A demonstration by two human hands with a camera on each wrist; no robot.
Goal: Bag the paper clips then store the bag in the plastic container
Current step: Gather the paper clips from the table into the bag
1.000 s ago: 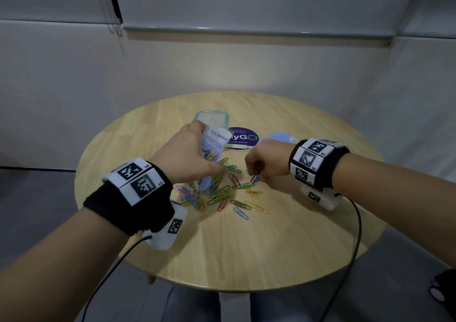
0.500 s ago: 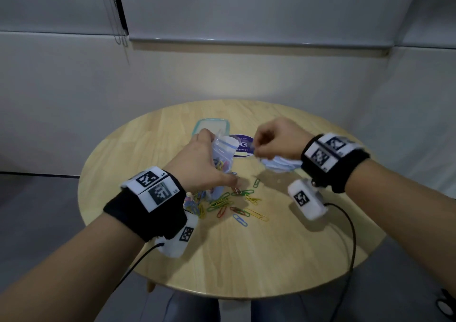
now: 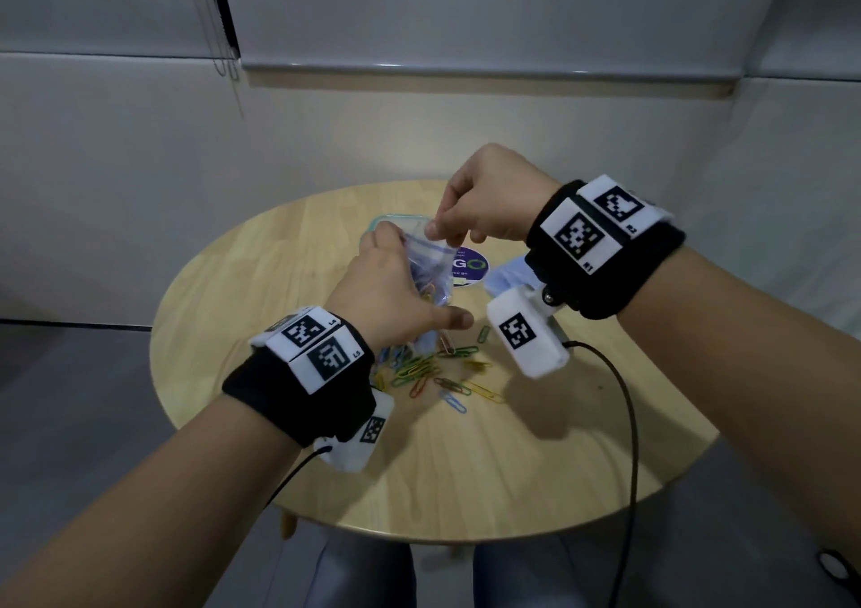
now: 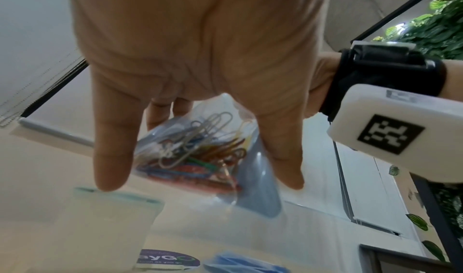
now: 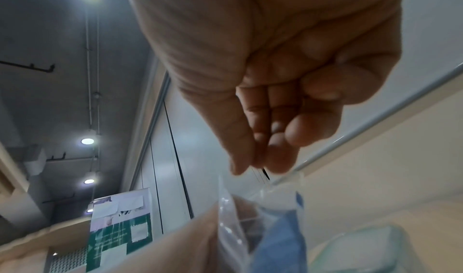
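A clear zip bag (image 3: 431, 272) with coloured paper clips inside hangs above the table, and my left hand (image 3: 400, 290) grips it from the left side. The left wrist view shows the bag (image 4: 190, 148) between the fingers (image 4: 112, 148) and the thumb. My right hand (image 3: 442, 230) hovers at the bag's open mouth, fingertips bunched against the thumb. No clip shows between those fingertips (image 5: 260, 162), which sit just above the bag (image 5: 230, 227). Several loose paper clips (image 3: 433, 374) lie on the round wooden table (image 3: 466, 467). A teal-rimmed plastic container (image 3: 386, 223) stands behind the bag.
A round purple sticker (image 3: 470, 267) and a light blue lid (image 3: 505, 276) lie right of the container, under my right wrist. Cables run from both wrist cameras over the table's near edge. A grey wall stands close behind the table.
My right hand left the pile of clips, rose and moved left to the bag's mouth. My left hand lifted the bag a little higher.
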